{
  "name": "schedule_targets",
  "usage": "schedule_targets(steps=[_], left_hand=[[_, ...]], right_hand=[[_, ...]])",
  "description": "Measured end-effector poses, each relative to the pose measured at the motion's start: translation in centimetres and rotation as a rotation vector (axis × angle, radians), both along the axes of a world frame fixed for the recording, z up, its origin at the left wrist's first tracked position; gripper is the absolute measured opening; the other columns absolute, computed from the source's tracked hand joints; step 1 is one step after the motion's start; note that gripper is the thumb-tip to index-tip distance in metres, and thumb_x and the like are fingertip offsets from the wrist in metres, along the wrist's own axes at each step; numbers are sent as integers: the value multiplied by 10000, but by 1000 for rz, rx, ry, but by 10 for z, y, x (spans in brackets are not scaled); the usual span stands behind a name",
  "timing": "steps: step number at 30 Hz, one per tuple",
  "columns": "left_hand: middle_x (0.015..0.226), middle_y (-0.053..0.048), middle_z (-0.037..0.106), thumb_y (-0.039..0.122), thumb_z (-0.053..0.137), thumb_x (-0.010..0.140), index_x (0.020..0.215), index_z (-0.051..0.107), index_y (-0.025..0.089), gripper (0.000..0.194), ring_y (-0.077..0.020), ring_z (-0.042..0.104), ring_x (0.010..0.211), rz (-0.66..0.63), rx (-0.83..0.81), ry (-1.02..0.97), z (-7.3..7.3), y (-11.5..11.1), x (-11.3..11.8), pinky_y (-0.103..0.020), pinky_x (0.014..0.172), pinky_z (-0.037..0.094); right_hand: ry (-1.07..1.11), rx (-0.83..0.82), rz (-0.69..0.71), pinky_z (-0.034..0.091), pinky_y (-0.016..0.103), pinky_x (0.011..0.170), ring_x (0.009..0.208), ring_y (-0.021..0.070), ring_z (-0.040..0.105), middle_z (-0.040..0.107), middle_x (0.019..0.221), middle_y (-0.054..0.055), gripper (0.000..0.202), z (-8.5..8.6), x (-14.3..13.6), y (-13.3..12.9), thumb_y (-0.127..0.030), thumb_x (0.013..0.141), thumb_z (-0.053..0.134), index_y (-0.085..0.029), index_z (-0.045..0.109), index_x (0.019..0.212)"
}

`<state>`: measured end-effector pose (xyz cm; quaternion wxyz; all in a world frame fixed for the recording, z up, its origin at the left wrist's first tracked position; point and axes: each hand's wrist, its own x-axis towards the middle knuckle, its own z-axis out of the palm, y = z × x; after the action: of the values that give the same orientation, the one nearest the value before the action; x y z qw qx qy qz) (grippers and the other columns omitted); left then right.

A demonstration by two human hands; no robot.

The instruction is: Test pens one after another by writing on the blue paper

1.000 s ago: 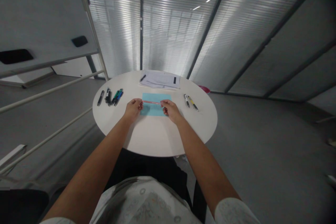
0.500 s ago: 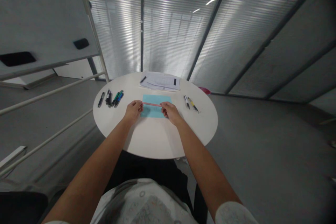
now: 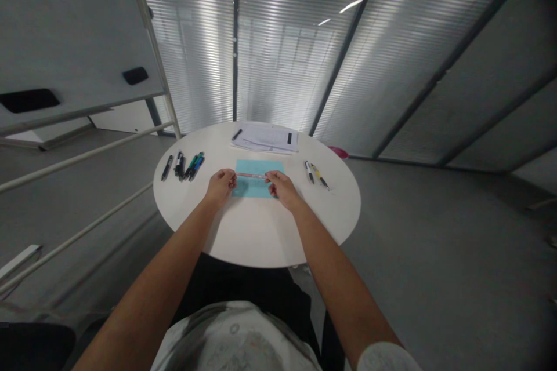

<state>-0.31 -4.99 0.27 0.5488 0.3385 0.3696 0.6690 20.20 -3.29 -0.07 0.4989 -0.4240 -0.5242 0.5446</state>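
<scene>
A slim pinkish-red pencil (image 3: pixel 250 175) with pale markings near its right end is held level between my two hands. My left hand (image 3: pixel 221 185) pinches its left end, and the fingertips of my right hand (image 3: pixel 281 186) close on the other end. Below it a light blue sheet (image 3: pixel 256 189) lies flat on the white round table (image 3: pixel 256 232). Both ends of the pencil are hidden by my fingers.
Several pens and markers (image 3: pixel 191 167) lie at the table's left. A white pen (image 3: pixel 308 171) and a yellow-black pen (image 3: pixel 319 177) lie at the right. Stacked papers (image 3: pixel 265 138) with a small black pen (image 3: pixel 237 134) sit at the back. A whiteboard (image 3: pixel 82 23) stands left.
The pencil has turned in my fingers, so pale markings now show near its right end. Both hands stay at its ends. The view has shifted slightly.
</scene>
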Motion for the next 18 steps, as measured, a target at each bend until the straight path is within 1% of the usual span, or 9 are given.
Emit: schedule_targets(steps=[4, 10, 14, 18], left_hand=[[574, 16, 540, 240, 702, 647, 672, 556, 152, 173, -68, 470, 499, 9, -4, 6, 0, 1, 0, -214, 500, 375], [599, 0, 575, 203, 649, 676, 710, 543, 154, 121, -73, 495, 508, 35, -46, -37, 1, 2, 1, -212, 521, 405], [657, -30, 622, 200, 647, 693, 749, 547, 156, 123, -87, 542, 542, 14, -44, -46, -2, 2, 0, -222, 556, 444], [675, -39, 634, 199, 653, 692, 753, 543, 158, 133, -90, 551, 544, 5, -32, -50, -3, 2, -1, -233, 566, 460]], right_hand=[[16, -9, -18, 301, 177, 359, 421, 26, 459, 613, 787, -35, 341, -2, 1, 1, -490, 686, 690, -196, 598, 832], [180, -106, -52, 299, 175, 364, 433, 33, 471, 605, 756, -49, 333, 0, 5, 3, -431, 636, 747, -211, 606, 842], [305, -163, -84, 328, 176, 369, 442, 43, 475, 598, 718, -48, 285, 5, 8, 2, -369, 656, 745, -215, 631, 867], [444, -224, -100, 325, 169, 356, 444, 48, 466, 585, 675, -49, 212, 10, 11, 2, -330, 706, 713, -215, 634, 865]])
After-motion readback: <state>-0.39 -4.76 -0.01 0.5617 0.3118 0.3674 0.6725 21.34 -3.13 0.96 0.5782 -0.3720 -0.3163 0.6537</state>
